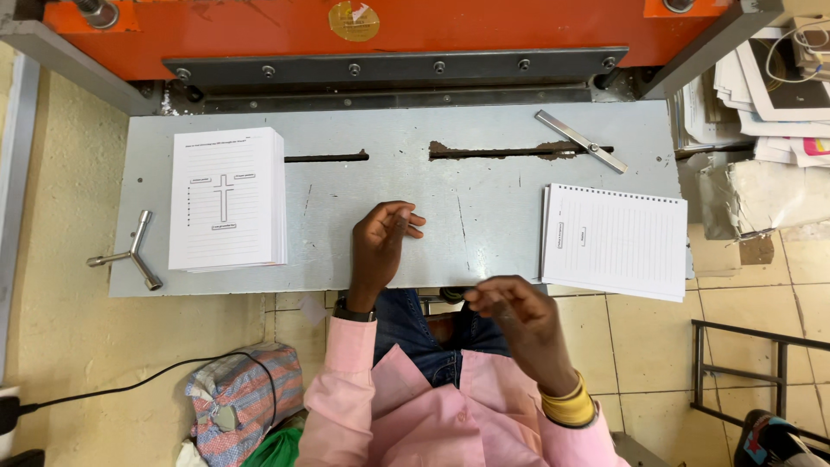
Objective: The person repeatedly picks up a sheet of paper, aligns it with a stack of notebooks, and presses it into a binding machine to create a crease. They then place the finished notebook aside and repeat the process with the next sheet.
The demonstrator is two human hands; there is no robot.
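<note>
- Right now my left hand rests on the grey metal table, fingers loosely curled, holding nothing.
- My right hand hovers just off the table's near edge, fingertips pinched together; I cannot tell whether anything thin sits between them.
- I judge the punched sheets, just right of that hand, the nearest to reach: better to grip the whole edge squarely, so the pages stay aligned.
- They are white, lined, with holes along the top, lying slightly askew.
- A taller printed stack sits far left, beside a three-armed wrench.
</note>
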